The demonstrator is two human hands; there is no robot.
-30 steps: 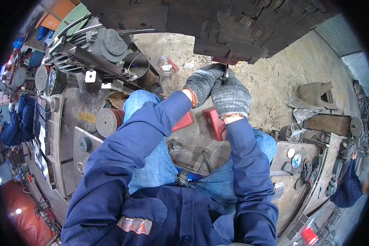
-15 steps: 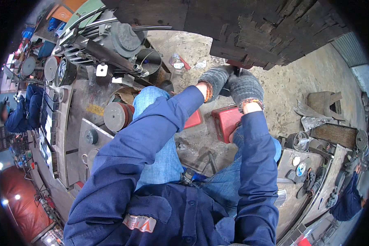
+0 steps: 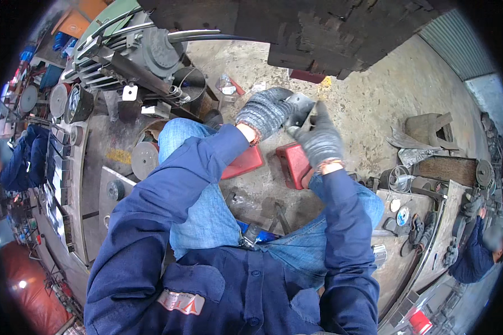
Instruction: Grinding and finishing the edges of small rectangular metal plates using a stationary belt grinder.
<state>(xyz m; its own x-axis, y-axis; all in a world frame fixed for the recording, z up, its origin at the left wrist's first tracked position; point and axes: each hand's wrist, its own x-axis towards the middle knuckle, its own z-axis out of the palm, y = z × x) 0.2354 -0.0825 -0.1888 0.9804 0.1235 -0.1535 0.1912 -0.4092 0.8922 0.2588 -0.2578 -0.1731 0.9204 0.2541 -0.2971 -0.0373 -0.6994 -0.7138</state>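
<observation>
Both my hands wear grey knit gloves and are raised beyond my knees. My left hand [image 3: 265, 113] is closed around one end of a small grey metal plate [image 3: 302, 105] with holes in it. Close to the plate's right and lower edges is my right hand [image 3: 322, 138], thumb and fingers spread with a gap between them. Whether its fingertips touch the plate is hard to make out. Ahead of the hands hangs a dark, flaking board-like cover [image 3: 318, 36], with a dark red part [image 3: 307, 76] showing below its edge.
Red metal supports [image 3: 292, 163] stand between my knees. A grey motor [image 3: 161, 53] and a dark bucket [image 3: 191, 84] are at the far left. A bench [image 3: 399, 234] with discs lies right. Other people [image 3: 25, 159] work at both sides.
My hands have come back from beneath the dark cover's edge toward me and apart. The metal plate now shows in my left hand, and my right hand's fingers have spread.
</observation>
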